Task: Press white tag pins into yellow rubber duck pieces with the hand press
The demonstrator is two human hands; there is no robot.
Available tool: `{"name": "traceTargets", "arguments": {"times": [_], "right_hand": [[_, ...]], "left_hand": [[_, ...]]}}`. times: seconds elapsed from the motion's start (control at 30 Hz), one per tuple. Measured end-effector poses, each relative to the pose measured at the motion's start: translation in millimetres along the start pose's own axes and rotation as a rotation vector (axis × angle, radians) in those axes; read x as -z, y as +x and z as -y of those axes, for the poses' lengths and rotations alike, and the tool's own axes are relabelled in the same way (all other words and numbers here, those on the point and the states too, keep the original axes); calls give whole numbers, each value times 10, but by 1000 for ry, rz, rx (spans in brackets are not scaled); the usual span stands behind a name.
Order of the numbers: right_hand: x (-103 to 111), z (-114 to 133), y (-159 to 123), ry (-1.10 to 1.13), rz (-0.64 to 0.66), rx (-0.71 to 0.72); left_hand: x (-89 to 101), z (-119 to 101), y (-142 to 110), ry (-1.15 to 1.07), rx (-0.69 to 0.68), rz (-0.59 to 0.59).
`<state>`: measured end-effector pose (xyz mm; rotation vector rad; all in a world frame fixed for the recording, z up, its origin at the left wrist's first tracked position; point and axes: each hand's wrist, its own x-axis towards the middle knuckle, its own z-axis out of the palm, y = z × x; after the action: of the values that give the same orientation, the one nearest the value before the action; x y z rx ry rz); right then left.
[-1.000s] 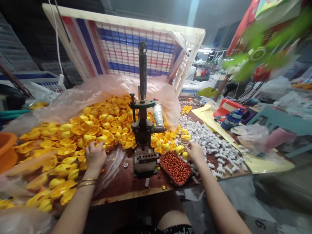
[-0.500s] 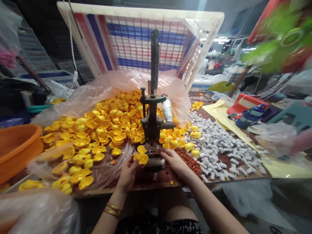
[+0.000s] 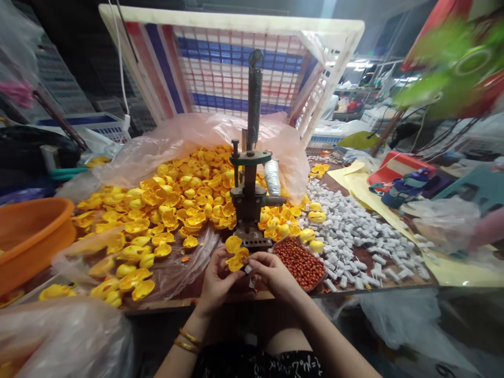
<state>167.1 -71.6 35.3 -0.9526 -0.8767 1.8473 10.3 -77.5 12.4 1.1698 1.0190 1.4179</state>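
Just in front of the black metal hand press with a tall coiled spring (image 3: pixel 249 197), our left hand (image 3: pixel 216 278) is closed around the edge of an open yellow plastic shell with two rounded lobes (image 3: pixel 237 259), its hollow side apparently turned up so that we can see inside. Our right hand (image 3: pixel 271 270) pinches a small grey-white plastic block (image 3: pixel 248 269) against or just beside the shell, with fingertips only, probably for fine control. To the right of the press, a shallow tray (image 3: pixel 323 276) of red-brown beads (image 3: pixel 299 260) sits close by, likely for easy reach, with loose grey-white blocks (image 3: pixel 354 233) beyond. Behind and left of the press, a heap of yellow shells (image 3: pixel 197 173) spreads over the brown tabletop (image 3: pixel 334 182), backed by pinkish clear plastic sheeting (image 3: pixel 129 152). Behind the press leans a white plastic crate (image 3: pixel 236 18); far left is an orange basin (image 3: pixel 35 210), far right a blurred green fan (image 3: pixel 470 63) in a dim, cluttered workshop.
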Motion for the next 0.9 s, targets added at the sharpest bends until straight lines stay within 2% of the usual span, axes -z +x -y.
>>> {"name": "traceTargets", "arguments": {"times": [0.07,0.17,0.33,0.43,0.53,0.6,0.73,0.8,0.9], "right_hand": [[10,12,-49,-4,30,1],[33,31,-65,13,-7,7],[55,52,-10,32,33,-72],[42,71,-8,-46,-36,-56],[-13,70,-26,-162,-138,39],[-75,33,-26,-220,-210,132],[-197,-120,18,-143,-374,237],[-227,-184,28,-67,-381,231],[-232,-202,-6,-108,-320,266]], "left_hand": [[-8,2,0,-20,-24,16],[1,5,3,-19,-35,14],[45,-14,-20,30,-35,72],[77,-38,-32,43,-83,136],[83,-32,-19,88,-194,186],[60,5,3,109,-234,150],[-14,120,52,96,-169,-21],[-30,152,70,101,-162,-76],[-12,142,83,85,-161,-107]]}}
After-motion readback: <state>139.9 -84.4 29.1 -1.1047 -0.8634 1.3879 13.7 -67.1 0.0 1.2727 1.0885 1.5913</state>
